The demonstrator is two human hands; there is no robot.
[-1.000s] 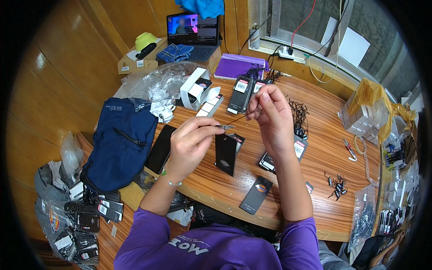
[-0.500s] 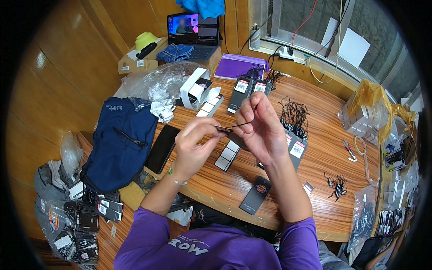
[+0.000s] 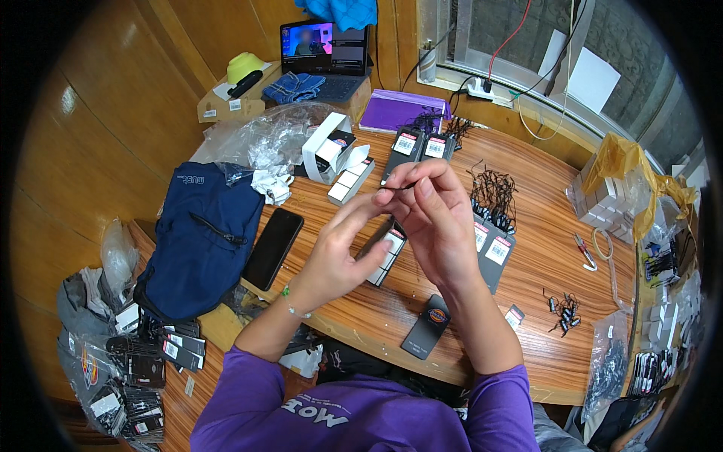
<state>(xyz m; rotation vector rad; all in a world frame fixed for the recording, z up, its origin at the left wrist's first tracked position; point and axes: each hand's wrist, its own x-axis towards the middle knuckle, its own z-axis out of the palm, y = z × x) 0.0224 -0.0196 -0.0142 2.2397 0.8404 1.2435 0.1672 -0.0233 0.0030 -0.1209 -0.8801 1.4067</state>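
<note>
My left hand (image 3: 337,248) and my right hand (image 3: 438,215) meet at the fingertips over the middle of the table. Pinched in my right fingers is a thin black cord (image 3: 399,187). Between my left fingers and thumb shows part of a dark hang tag (image 3: 374,235), mostly covered by the hand. Beneath them lies a strip of white labels (image 3: 388,260) with a dark edge. Nearer to me, one black tag with a round emblem (image 3: 429,325) lies flat. Right of my right hand are black tags with white stickers (image 3: 498,252), topped by a bundle of black cords (image 3: 493,192).
A black phone (image 3: 273,249) and a navy bag (image 3: 197,233) lie at left. An opened white box (image 3: 325,154) stands behind. Pliers (image 3: 584,251) and loose cord pieces (image 3: 563,313) sit at right. A laptop (image 3: 324,60) is at the back.
My right hand has lowered slightly, and the cord between the hands spans a shorter gap. My left fingers have reached up toward the right fingertips, with the thumb spread lower.
</note>
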